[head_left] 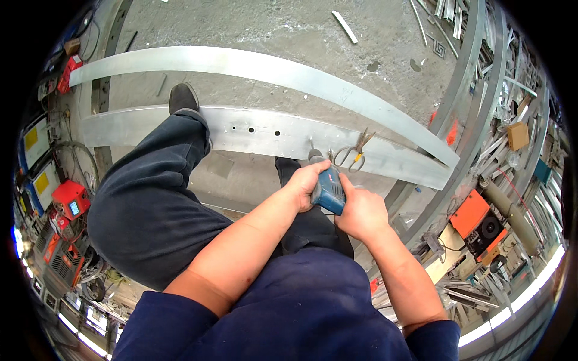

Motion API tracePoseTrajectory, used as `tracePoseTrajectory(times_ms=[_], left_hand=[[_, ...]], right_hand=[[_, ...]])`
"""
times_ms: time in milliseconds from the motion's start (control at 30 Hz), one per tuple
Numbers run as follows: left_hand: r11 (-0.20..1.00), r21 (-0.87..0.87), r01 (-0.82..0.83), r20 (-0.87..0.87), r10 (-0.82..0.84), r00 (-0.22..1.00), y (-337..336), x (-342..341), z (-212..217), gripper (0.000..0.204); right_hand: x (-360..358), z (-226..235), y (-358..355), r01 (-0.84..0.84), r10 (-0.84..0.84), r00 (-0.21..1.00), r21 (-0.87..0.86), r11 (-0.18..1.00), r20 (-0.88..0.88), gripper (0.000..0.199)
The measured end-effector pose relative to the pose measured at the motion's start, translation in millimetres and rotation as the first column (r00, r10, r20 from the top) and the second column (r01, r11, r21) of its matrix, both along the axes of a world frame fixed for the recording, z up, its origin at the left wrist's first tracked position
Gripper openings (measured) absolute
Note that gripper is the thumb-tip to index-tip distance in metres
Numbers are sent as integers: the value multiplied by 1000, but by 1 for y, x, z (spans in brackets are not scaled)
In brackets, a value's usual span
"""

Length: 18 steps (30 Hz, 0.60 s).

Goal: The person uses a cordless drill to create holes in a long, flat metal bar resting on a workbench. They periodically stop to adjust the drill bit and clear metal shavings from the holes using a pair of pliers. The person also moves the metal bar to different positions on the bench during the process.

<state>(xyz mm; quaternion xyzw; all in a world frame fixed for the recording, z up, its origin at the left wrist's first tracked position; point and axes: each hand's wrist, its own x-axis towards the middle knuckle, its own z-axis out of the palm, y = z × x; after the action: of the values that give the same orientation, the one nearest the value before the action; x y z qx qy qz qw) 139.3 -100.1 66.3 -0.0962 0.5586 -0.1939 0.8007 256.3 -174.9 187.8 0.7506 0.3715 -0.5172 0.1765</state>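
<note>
Both of my hands are wrapped round a blue power drill [329,191]. My left hand [304,188] grips it near the front, on the left side. At the rear end, my right hand [363,209] is closed on it. The drill's bit points away from me and reaches the near metal bar [241,117], a long silvery piece with a few dark round holes left of the bit. My left shoe [183,98] rests on this bar. Just right of the drill, a pair of scissors [355,150] with dark handles lies on the bar.
A second long metal strip [229,60] lies beyond the bar. Steel beams [448,102] run along the right, with metal offcuts [512,114] and an orange machine [472,216] past them. Red welding-type boxes [70,198] stand at the left. A small strip [344,27] lies on the concrete floor.
</note>
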Motion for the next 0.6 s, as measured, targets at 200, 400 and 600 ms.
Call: tracePoseTrajectory(times_ms=[200, 400, 600], left_hand=[[978, 182, 99, -81, -85, 993, -36, 24, -1, 42], [943, 278, 183, -194, -132, 972, -73, 45, -23, 51], [954, 246, 172, -203, -123, 971, -64, 55, -14, 53]], right_hand=[[18, -11, -47, 76, -76, 997, 91, 993, -7, 91], [37, -23, -68, 130, -127, 991, 125, 984, -31, 91], [53, -30, -66, 79, -74, 996, 118, 990, -44, 91]])
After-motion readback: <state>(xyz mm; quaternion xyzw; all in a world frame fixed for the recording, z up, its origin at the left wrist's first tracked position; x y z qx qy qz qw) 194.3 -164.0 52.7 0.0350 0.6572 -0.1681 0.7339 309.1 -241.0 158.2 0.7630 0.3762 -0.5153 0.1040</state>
